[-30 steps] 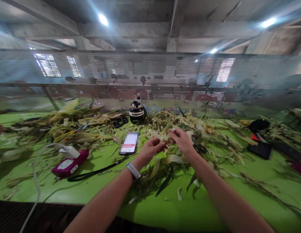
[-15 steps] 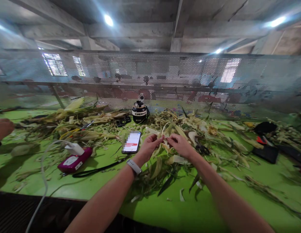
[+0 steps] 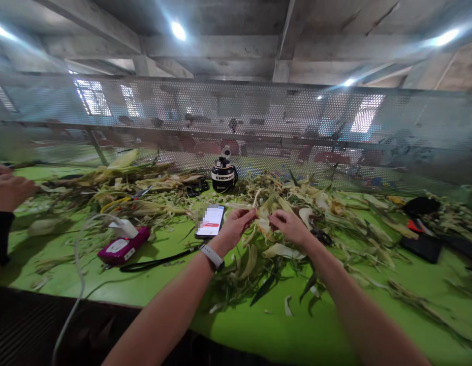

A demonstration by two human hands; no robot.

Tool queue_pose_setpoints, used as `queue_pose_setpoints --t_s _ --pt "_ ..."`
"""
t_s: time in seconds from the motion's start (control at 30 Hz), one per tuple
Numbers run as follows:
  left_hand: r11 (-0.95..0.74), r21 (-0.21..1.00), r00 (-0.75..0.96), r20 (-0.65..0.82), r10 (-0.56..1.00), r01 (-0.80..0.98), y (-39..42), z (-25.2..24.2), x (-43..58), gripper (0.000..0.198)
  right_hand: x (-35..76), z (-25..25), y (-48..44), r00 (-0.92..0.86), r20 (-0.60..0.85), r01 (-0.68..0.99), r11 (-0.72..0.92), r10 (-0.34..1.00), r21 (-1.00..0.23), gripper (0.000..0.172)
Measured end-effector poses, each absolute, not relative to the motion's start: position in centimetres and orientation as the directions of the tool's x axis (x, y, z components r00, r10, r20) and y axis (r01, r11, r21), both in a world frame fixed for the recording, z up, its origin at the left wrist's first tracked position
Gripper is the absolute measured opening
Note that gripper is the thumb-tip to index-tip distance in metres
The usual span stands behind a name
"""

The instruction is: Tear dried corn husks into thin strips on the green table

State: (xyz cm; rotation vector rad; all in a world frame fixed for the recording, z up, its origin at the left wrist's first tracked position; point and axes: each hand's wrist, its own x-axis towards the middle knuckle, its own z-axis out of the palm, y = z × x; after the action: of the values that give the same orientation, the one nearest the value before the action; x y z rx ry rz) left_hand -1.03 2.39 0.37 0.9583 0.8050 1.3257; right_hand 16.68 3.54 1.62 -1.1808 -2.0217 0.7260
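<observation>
Nearest is a bare stretch of the green tabletop [image 3: 254, 335], with a pale scrap [image 3: 288, 305] lying on it. A grey wristwatch [image 3: 212, 256] circles the left wrist. To its left lies a purple box [image 3: 123, 246] with a white plug [image 3: 125, 229] on top and a white cable [image 3: 77, 259] looping down past the tabletop's edge. Further in, the left hand [image 3: 237, 226] has its thumb and finger pressed together, apparently pinching a pale strip [image 3: 256, 198] that rises above the scattered husks. Just beside it, the right hand [image 3: 291, 229] has curled fingers; whether its grip pinches any husk I cannot tell. Left of the hands a phone [image 3: 213, 223] lies face up. At far left is a co-worker's hand [image 3: 12, 192]. Beyond, a black bottle [image 3: 222, 178] stands before a perforated screen [image 3: 236, 114].
</observation>
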Motion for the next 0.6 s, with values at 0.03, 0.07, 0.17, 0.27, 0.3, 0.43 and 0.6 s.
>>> queue_pose_setpoints --t_s 0.03,0.07,0.17,0.27,0.3,0.43,0.6 --pt "-0.012 0.914 0.102 0.059 0.993 -0.406 2.4 0.3 -1.0 0.035 16.7 1.6 3.5 -0.342 0.291 0.542 0.441 0.893 -0.715 0.032" --pt "-0.023 0.916 0.098 0.067 0.993 -0.400 2.4 0.3 -1.0 0.034 16.6 1.6 3.4 -0.304 0.340 0.576 0.456 0.890 -0.678 0.029" --pt "-0.071 0.908 0.049 0.100 0.994 -0.412 2.4 0.2 -0.9 0.034 16.2 1.9 2.6 -0.111 0.620 0.684 0.512 0.777 -0.519 0.015" --pt "-0.119 0.871 0.030 0.152 0.988 -0.477 2.3 0.3 -0.6 0.032 15.2 2.2 1.4 -0.086 0.718 0.693 0.559 0.691 -0.454 0.011" --pt "-0.120 0.857 0.042 0.163 0.986 -0.502 2.1 0.3 -0.4 0.031 14.8 2.1 1.0 -0.150 0.675 0.666 0.578 0.723 -0.471 0.011" --pt "-0.068 0.825 0.116 0.159 0.980 -0.560 1.5 0.5 0.3 0.032 13.4 1.5 0.4 -0.342 0.463 0.576 0.572 0.818 -0.584 0.012" --pt "-0.051 0.811 0.153 0.170 0.973 -0.583 1.5 0.3 0.5 0.032 13.4 0.8 1.2 -0.335 0.459 0.475 0.568 0.823 -0.672 0.013"
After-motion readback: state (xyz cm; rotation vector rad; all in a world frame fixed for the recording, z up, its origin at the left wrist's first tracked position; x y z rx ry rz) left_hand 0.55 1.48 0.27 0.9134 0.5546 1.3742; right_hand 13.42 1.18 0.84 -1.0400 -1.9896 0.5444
